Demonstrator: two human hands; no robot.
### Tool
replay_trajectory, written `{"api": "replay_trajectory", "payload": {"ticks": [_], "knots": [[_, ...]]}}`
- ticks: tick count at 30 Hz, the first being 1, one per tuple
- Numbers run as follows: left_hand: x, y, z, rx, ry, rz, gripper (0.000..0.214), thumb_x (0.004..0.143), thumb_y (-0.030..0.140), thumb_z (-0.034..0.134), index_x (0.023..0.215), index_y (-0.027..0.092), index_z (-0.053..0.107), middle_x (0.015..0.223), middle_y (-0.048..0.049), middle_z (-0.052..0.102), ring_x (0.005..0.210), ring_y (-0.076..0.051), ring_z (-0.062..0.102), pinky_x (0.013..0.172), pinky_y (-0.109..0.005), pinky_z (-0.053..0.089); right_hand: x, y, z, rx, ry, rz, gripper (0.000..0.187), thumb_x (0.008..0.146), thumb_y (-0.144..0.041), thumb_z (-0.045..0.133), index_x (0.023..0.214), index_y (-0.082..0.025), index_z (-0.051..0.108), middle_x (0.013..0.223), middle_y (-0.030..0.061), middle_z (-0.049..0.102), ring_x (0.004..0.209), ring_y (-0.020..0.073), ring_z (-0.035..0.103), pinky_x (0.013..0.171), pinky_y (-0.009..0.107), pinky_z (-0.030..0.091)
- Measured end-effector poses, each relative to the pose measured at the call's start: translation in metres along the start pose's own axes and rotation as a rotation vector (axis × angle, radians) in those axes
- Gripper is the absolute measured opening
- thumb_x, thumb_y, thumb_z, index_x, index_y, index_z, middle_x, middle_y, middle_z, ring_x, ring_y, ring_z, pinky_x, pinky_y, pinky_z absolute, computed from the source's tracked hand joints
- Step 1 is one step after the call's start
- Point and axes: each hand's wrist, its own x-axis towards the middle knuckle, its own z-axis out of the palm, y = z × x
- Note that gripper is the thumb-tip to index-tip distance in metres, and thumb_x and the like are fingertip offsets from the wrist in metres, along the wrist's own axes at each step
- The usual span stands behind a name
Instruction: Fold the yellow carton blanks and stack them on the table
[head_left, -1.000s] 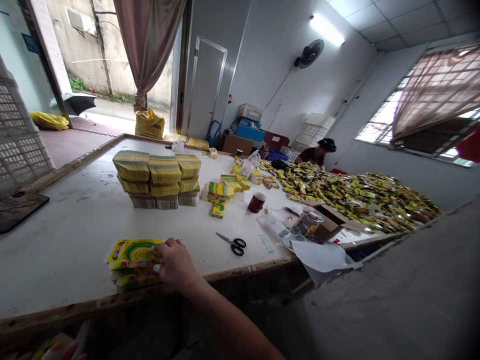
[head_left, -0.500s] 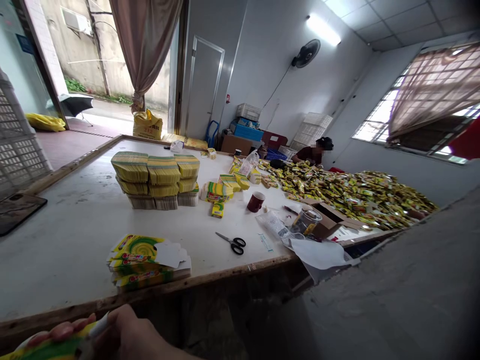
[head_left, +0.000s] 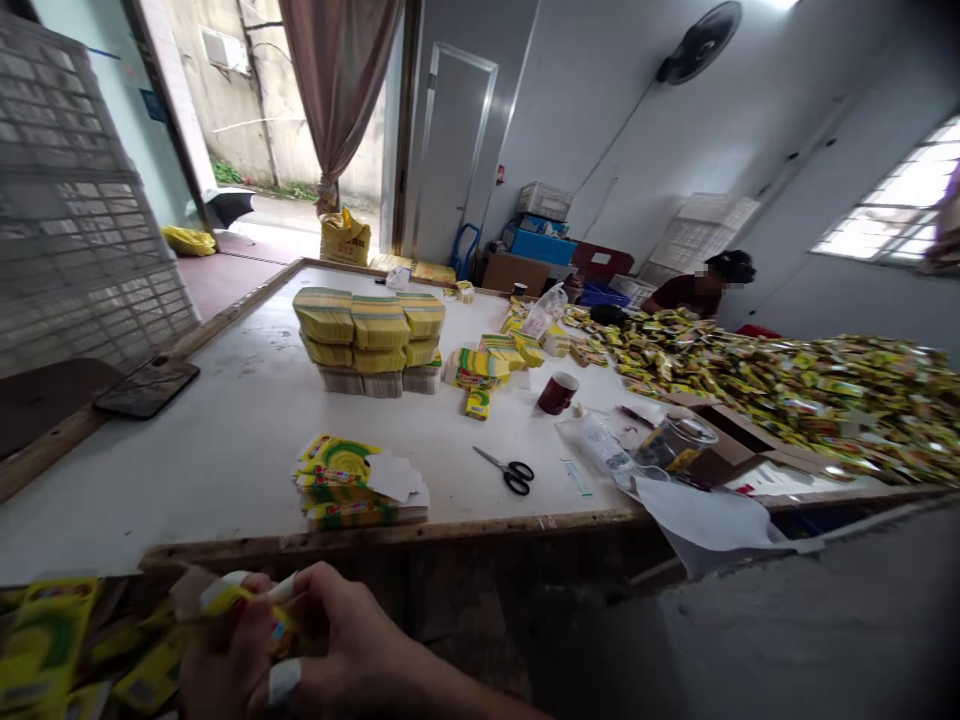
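At the bottom of the view, below the table's near edge, my left hand (head_left: pixel 225 655) and my right hand (head_left: pixel 341 645) are both closed on a flat yellow and green carton (head_left: pixel 229 597). The right thumb wears a white tape band. More flat cartons (head_left: pixel 45 650) lie loose at the lower left. A small stack of the same flat cartons (head_left: pixel 352 480) rests on the white table (head_left: pixel 210 450) just past my hands.
Tall banded stacks of cartons (head_left: pixel 371 340), folded boxes (head_left: pixel 480 370), a red mug (head_left: pixel 557 393), scissors (head_left: pixel 508 470), a phone (head_left: pixel 146 387) and a clear jar (head_left: pixel 675 440) sit on the table. A heap of yellow packets (head_left: pixel 787 380) covers the right side, where another person (head_left: pixel 701 285) sits. White crates (head_left: pixel 67 230) stand left.
My right hand left the small stack on the table and came down to join my left hand on a carton. The camera swung left and down.
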Motion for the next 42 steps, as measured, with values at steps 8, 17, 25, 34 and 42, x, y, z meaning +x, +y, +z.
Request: {"api": "replay_trajectory", "payload": {"ticks": [8,17,25,34,42], "knots": [[-0.018,0.021,0.019,-0.273,-0.046,-0.096,0.036,0.070,0.050,0.071,0.091,0.020,0.067,0.083,0.0016,0.071,0.075,-0.016,0.066,0.066,-0.023,0.054,0.010,-0.016,-0.019,0.233,0.058,-0.011,0.034,0.057,-0.037,0.083,0.080,-0.017,0.068,0.073,-0.0023,0.064,0.067,0.0132,0.057,0.068,0.026,0.047],[0.004,0.035,0.000,-0.267,-0.138,0.007,0.066,0.070,0.070,0.057,0.111,0.019,0.064,0.104,-0.0080,0.072,0.096,-0.026,0.066,0.077,-0.033,0.056,-0.005,-0.016,-0.051,-0.427,0.154,-0.195,0.017,0.079,-0.024,0.061,0.087,-0.023,0.076,0.079,0.0042,0.068,0.075,0.0189,0.058,0.073,0.032,0.045],[-0.005,0.038,-0.014,0.493,-0.754,0.143,0.066,0.063,0.039,0.075,0.123,0.023,0.053,0.118,-0.0075,0.066,0.106,-0.030,0.063,0.089,-0.040,0.052,-0.019,-0.028,-0.045,-0.935,-0.051,-0.492,0.034,0.082,-0.021,0.064,0.113,-0.035,0.064,0.115,0.0038,0.063,0.115,0.0232,0.049,0.112,0.047,0.016],[-0.045,0.014,0.006,0.598,-0.468,0.404,0.065,0.070,0.032,0.059,0.129,0.020,0.036,0.116,-0.0135,0.065,0.098,-0.030,0.066,0.080,-0.039,0.053,-0.012,0.001,-0.024,0.404,0.041,0.190,0.051,0.078,-0.048,0.065,0.120,-0.019,0.059,0.101,0.0077,0.069,0.097,0.0264,0.065,0.092,0.043,0.046],[-0.040,0.020,0.008,0.582,-0.525,0.364,0.047,0.073,0.036,0.054,0.116,0.023,0.040,0.089,-0.0045,0.067,0.074,-0.025,0.067,0.062,-0.033,0.053,-0.018,-0.012,-0.027,-0.055,-0.055,-0.088,0.054,0.083,-0.037,0.062,0.134,-0.024,0.048,0.125,0.0076,0.060,0.115,0.0253,0.055,0.099,0.039,0.043]]}}
